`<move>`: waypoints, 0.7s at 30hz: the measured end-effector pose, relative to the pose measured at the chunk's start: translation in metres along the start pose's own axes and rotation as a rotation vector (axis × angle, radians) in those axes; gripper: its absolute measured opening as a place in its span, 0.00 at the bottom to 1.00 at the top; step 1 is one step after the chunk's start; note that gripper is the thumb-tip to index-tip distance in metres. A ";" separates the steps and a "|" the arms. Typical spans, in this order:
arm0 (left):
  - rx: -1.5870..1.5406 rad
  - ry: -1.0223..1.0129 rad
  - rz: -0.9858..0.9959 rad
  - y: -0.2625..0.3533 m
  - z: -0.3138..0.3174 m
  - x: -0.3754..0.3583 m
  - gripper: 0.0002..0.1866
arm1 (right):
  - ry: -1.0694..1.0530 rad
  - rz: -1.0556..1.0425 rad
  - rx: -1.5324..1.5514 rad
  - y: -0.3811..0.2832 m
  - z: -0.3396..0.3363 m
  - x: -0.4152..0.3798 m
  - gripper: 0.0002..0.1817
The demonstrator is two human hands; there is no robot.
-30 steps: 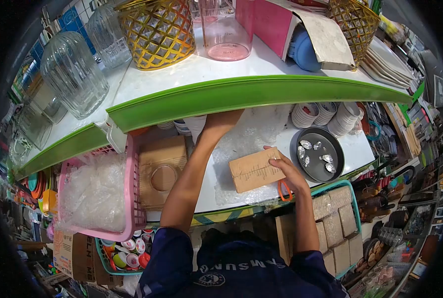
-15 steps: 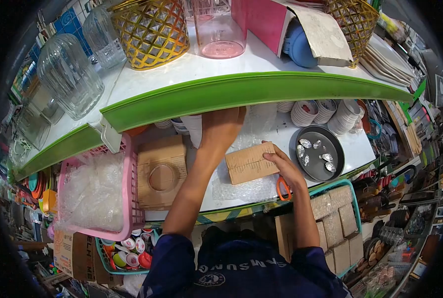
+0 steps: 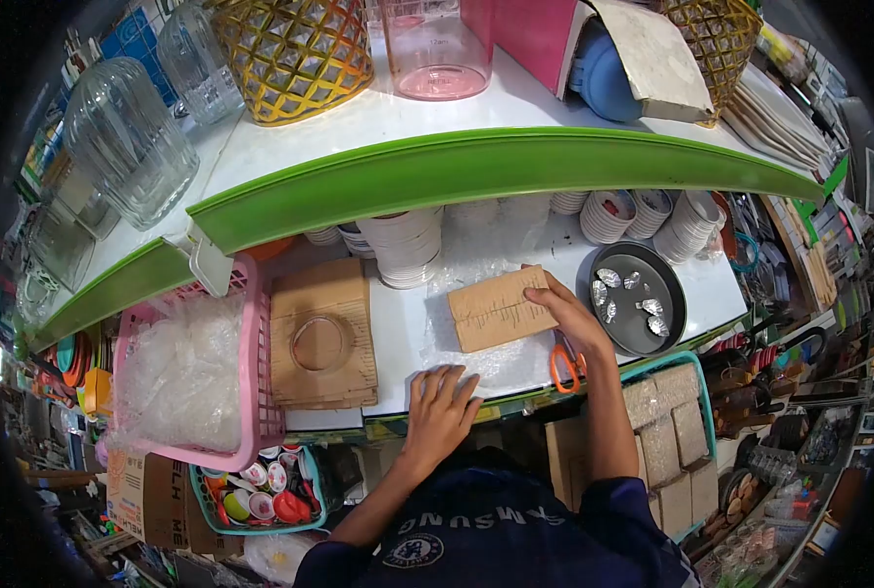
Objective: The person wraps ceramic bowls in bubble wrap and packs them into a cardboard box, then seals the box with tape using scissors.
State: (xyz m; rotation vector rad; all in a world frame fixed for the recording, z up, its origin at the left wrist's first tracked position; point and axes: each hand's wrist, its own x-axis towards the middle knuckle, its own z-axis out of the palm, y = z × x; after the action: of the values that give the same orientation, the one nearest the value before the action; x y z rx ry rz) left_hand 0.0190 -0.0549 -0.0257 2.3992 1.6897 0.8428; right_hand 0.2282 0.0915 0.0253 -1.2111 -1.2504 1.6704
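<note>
My right hand pinches the right end of a folded brown cardboard piece, thumb on top. Beneath the cardboard lies clear bubble wrap on the white shelf. Orange-handled scissors rest just below my right wrist. My left hand is at the shelf's front edge, fingers spread and holding nothing. To its left, a roll of tape lies on flat brown cardboard. Stacked white cups stand behind, partly under the green-edged upper shelf.
A pink basket of bubble wrap is at left. On the right sit a dark round pan with foil pieces and a teal crate of wrapped blocks. The green shelf edge overhangs the lower shelf; glass jars stand above.
My left hand has come out from under the upper shelf, back to the front edge, with fingers spread. My right hand still holds the cardboard, nearly in place. The view has shifted slightly.
</note>
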 end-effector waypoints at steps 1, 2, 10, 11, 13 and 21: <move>0.053 0.006 0.027 0.000 0.001 -0.003 0.19 | 0.012 -0.003 -0.018 0.000 -0.001 0.000 0.37; 0.052 0.006 0.025 0.002 0.000 -0.006 0.19 | 0.024 -0.006 -0.037 0.000 -0.002 -0.001 0.38; 0.125 -0.071 0.019 0.011 -0.004 -0.011 0.23 | 0.052 -0.126 -0.069 -0.027 -0.006 -0.033 0.38; 0.122 -0.072 0.021 0.013 -0.005 -0.011 0.23 | 0.056 -0.140 -0.021 -0.027 -0.004 -0.037 0.38; 0.128 -0.074 0.017 0.016 -0.004 -0.012 0.24 | 0.020 -0.119 0.079 -0.021 0.005 -0.042 0.39; 0.095 -0.126 0.037 0.008 -0.011 -0.015 0.22 | -0.064 0.052 0.427 0.017 0.039 -0.065 0.41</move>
State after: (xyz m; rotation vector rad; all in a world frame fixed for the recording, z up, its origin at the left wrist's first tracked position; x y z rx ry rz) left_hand 0.0176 -0.0737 -0.0193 2.4931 1.6795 0.6149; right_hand 0.2108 0.0157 0.0291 -0.9406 -0.8418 1.9054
